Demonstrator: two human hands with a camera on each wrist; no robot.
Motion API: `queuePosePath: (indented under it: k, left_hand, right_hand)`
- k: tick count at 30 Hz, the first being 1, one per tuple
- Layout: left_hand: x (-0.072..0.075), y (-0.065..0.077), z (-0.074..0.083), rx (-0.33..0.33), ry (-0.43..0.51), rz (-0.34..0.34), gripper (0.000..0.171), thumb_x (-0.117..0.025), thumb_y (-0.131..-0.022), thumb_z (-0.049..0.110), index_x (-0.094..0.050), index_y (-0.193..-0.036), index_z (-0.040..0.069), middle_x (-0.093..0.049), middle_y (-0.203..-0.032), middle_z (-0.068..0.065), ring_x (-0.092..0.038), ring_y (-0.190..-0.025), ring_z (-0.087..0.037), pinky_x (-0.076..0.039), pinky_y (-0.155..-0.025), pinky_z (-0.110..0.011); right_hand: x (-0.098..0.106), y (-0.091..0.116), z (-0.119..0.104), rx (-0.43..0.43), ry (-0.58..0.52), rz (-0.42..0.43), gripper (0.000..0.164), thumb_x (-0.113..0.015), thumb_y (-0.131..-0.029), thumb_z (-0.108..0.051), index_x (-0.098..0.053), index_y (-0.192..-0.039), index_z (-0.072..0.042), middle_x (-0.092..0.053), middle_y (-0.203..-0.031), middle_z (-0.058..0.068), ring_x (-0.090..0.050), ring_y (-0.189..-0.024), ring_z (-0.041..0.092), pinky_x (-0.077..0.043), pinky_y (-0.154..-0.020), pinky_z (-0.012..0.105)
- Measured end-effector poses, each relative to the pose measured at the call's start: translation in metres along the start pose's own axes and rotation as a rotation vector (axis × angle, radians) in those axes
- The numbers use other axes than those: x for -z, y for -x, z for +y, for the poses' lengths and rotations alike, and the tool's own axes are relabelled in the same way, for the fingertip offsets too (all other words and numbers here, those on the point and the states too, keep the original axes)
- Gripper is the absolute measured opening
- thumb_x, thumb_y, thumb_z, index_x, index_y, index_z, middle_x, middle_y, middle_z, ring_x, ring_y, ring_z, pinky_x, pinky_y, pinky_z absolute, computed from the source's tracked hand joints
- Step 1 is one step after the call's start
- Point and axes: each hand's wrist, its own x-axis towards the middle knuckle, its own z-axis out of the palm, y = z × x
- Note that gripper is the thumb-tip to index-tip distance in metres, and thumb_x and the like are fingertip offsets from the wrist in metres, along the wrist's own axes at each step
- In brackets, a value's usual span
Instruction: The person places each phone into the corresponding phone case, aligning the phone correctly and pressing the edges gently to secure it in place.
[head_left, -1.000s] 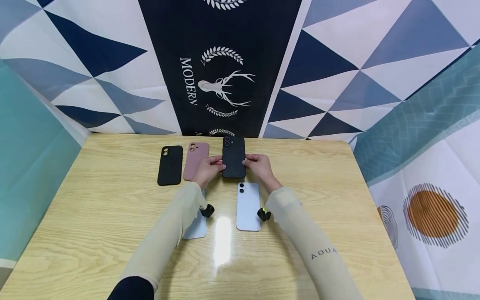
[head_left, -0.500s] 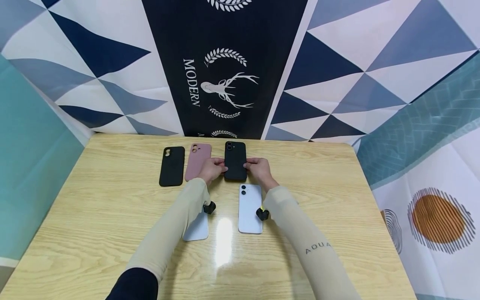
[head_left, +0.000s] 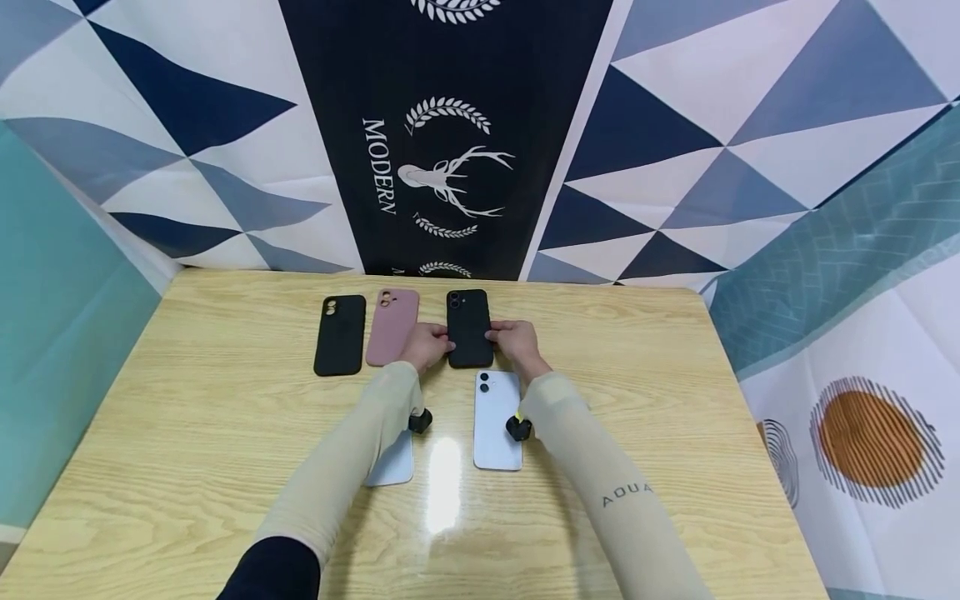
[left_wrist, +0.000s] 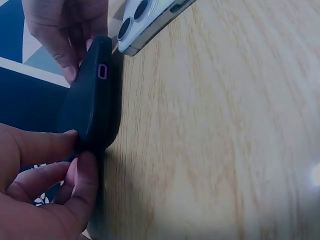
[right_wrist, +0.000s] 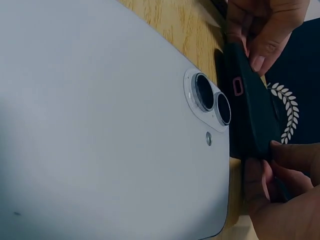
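Note:
Both hands hold a black-cased phone (head_left: 468, 329) near the table's far edge, its camera lenses showing at the top left. My left hand (head_left: 427, 346) pinches its left long edge between thumb and fingers. At the opposite edge, the right hand (head_left: 517, 342) grips it the same way. In the left wrist view, the end of the cased phone (left_wrist: 90, 100) with its port opening appears low over the wood. A white phone (head_left: 497, 433) lies camera side up just below it, its lenses large in the right wrist view.
To the left lie a pink phone case (head_left: 392, 325) and a black phone case (head_left: 340, 337), each with a camera cutout. Another pale phone (head_left: 393, 468) is partly hidden under the left sleeve. A patterned cloth (head_left: 442, 167) rises behind the wooden table (head_left: 225, 417).
The black-cased phone has come slightly down and nearer the white phone, with both hands keeping their pinch on its edges. The other phones and cases have stayed put.

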Motion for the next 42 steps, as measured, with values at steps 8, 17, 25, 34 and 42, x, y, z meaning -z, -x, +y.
queuePosePath:
  k: [8,17,25,34,42]
  left_hand:
    - [-0.002,-0.002,0.002,-0.036,-0.077,0.043,0.039,-0.064,-0.086,0.003,-0.059,-0.124,0.0,-0.065,-0.112,-0.014,-0.057,-0.102,-0.019,-0.048,-0.085,-0.026]
    - [-0.001,0.0,0.006,-0.047,-0.1,0.07,0.037,-0.065,-0.086,0.005,-0.06,-0.122,0.001,-0.064,-0.112,-0.014,-0.059,-0.103,-0.023,-0.05,-0.088,-0.031]
    - [-0.002,0.004,0.007,-0.025,-0.061,0.08,0.036,-0.065,-0.086,0.005,-0.06,-0.122,0.002,-0.064,-0.112,-0.013,-0.06,-0.103,-0.024,-0.051,-0.086,-0.031]
    - [0.001,0.011,0.001,-0.056,-0.015,0.03,0.034,-0.06,-0.089,0.005,-0.059,-0.123,0.002,-0.062,-0.113,-0.014,-0.059,-0.102,-0.025,-0.05,-0.086,-0.031]
    - [0.012,0.024,-0.002,-0.103,0.024,0.014,0.029,-0.055,-0.093,0.014,-0.061,-0.119,0.003,-0.063,-0.112,-0.014,-0.059,-0.095,-0.022,-0.048,-0.074,-0.024]
  right_hand:
    - [0.0,0.003,-0.002,0.015,0.042,0.03,0.028,-0.06,-0.089,-0.005,-0.066,-0.116,-0.004,-0.064,-0.12,0.013,-0.065,-0.105,0.023,-0.048,-0.098,0.032]
    - [0.001,0.003,-0.004,0.058,0.081,0.044,0.026,-0.058,-0.09,-0.005,-0.066,-0.114,-0.001,-0.065,-0.117,0.013,-0.066,-0.1,0.022,-0.054,-0.088,0.03]
    - [-0.001,0.007,-0.007,0.062,0.101,0.074,0.025,-0.058,-0.089,-0.003,-0.067,-0.112,0.0,-0.065,-0.115,0.014,-0.064,-0.103,0.023,-0.054,-0.087,0.031]
    - [0.007,0.014,-0.007,0.023,0.122,0.032,0.026,-0.058,-0.091,-0.014,-0.066,-0.112,-0.002,-0.062,-0.116,0.012,-0.059,-0.104,0.022,-0.05,-0.084,0.029]
    - [0.021,0.022,-0.002,0.054,0.15,0.016,0.024,-0.053,-0.093,-0.016,-0.066,-0.109,-0.004,-0.064,-0.109,0.01,-0.059,-0.084,0.018,-0.049,-0.078,0.026]
